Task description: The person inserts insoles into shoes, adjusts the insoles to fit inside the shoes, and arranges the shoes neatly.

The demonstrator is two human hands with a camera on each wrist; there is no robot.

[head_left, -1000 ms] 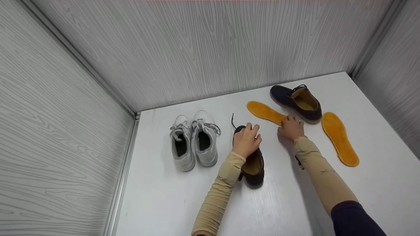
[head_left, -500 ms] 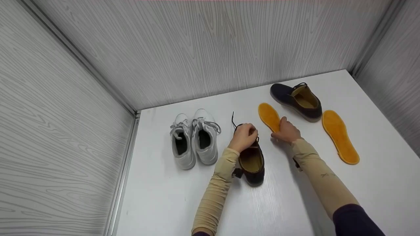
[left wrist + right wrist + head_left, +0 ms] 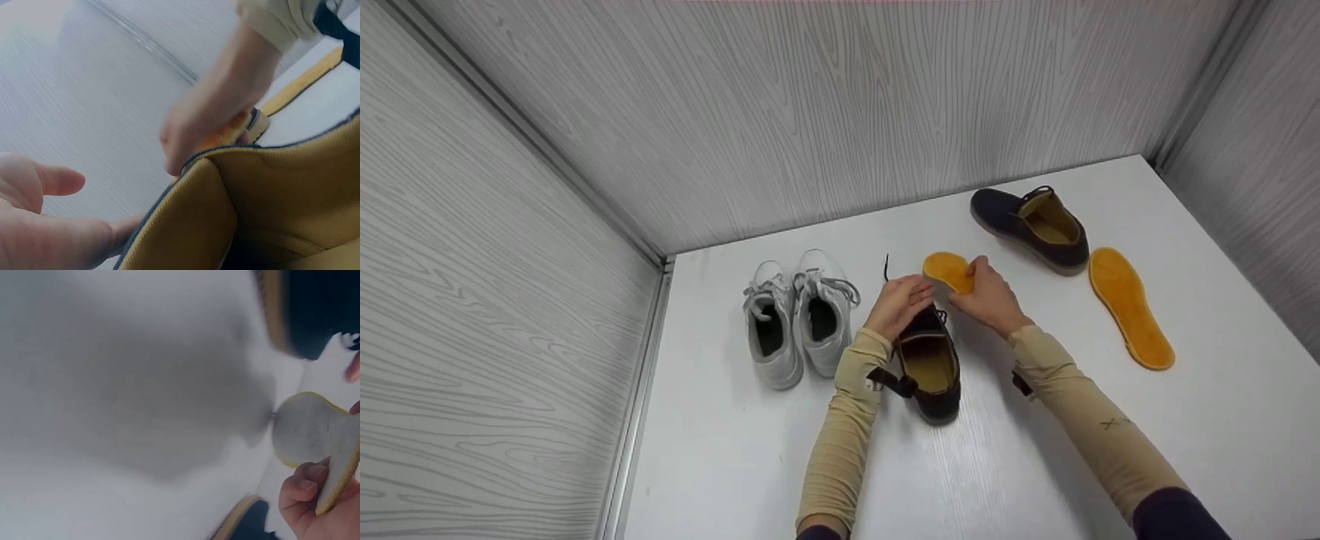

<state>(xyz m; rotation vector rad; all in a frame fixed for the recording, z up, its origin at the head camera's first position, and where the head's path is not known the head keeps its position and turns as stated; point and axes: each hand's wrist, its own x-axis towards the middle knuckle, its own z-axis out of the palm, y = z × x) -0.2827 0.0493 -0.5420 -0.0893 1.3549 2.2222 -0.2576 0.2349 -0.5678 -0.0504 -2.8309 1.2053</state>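
The place looks like a plain partitioned booth. Grey wood-grain panels (image 3: 810, 112) wall a white tabletop (image 3: 720, 465), with metal strips (image 3: 639, 405) along their joins.

A lane across the white table (image 3: 982, 472) ran between the left forearm (image 3: 840, 435) and the right forearm (image 3: 1095, 420), up to the heel of the near shoe (image 3: 934, 364). The shoe's opening was accessible from above. The left hand (image 3: 898, 306) obstructed its toe; the right hand (image 3: 992, 298) and raised insole (image 3: 949, 271) obstructed the area just beyond. White sneakers (image 3: 810, 330) limited passage at left. Room existed between the right forearm and the flat insole (image 3: 1131, 309).
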